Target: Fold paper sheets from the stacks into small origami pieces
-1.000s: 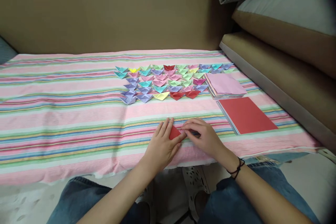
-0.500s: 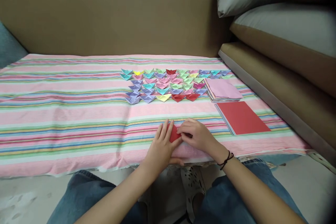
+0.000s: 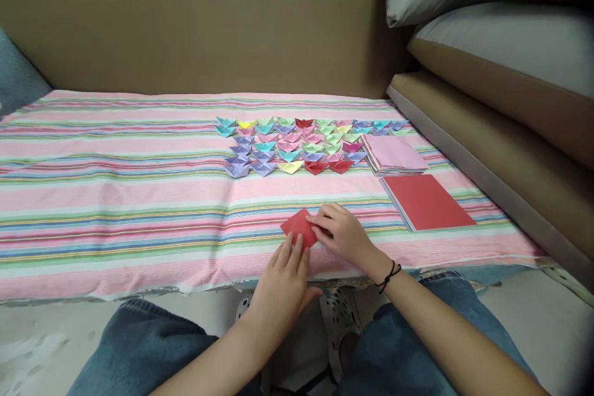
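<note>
A small red piece of folded paper [image 3: 297, 223], shaped like a diamond, lies on the striped cloth [image 3: 139, 210] close to its front edge. My left hand [image 3: 283, 272] rests its outstretched fingertips on the paper's lower part, thumb apart. At the paper's right corner, my right hand [image 3: 342, 232] pinches the edge between thumb and forefinger, the other fingers curled. Beyond both hands stand several rows of folded paper boats [image 3: 291, 167] in purple, green, pink, yellow, turquoise and red.
Right of the boats sits a stack of pink-topped paper [image 3: 396, 153]. Nearer me lies a stack of larger sheets with a red one [image 3: 429, 201] on top. Brown cushions [image 3: 501, 148] line the right side, and a brown backrest [image 3: 208, 31] closes off the back.
My left hand has slid back toward me, off the paper's upper left, so more of the red paper shows. My right hand stays at the right corner.
</note>
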The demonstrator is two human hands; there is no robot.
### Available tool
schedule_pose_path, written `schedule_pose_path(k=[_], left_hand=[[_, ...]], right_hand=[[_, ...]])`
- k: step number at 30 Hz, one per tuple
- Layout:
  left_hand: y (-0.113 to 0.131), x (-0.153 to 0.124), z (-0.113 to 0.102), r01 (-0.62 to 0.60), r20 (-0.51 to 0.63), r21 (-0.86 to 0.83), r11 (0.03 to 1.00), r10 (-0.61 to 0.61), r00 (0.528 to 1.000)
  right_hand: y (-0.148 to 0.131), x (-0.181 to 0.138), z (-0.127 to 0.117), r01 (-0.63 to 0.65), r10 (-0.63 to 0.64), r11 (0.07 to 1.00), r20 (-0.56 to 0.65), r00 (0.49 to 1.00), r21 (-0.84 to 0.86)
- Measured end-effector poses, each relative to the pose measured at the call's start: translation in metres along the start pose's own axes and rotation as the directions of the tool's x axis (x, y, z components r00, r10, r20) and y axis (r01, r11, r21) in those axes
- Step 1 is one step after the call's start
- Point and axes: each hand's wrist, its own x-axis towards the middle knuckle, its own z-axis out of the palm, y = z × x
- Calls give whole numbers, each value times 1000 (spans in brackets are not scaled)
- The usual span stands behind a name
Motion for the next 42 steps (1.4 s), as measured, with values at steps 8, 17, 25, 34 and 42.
schedule_pose_path(k=[8,17,25,34,42], left_hand=[[-35,13,-17,-50,-68,-318,947,29,997],[-47,24,-21,-234,-128,-94,968,221,967],[-53,29,-26,-267,-294,-230,936,195,936],[-52,42,-32,71,29,-995,63,-509,860],[-37,48,-24,80,250,-940,-331,-511,823]], right_hand=[[-6,8,8,-82,91,987,63,994,-140],[13,2,-17,87,-100,954,31,994,288],[10,0,-11,203,-210,957,13,978,209],[-19,8,-24,-372,474,389,163,865,842],[-24,10,-13,-446,458,160,334,824,881]])
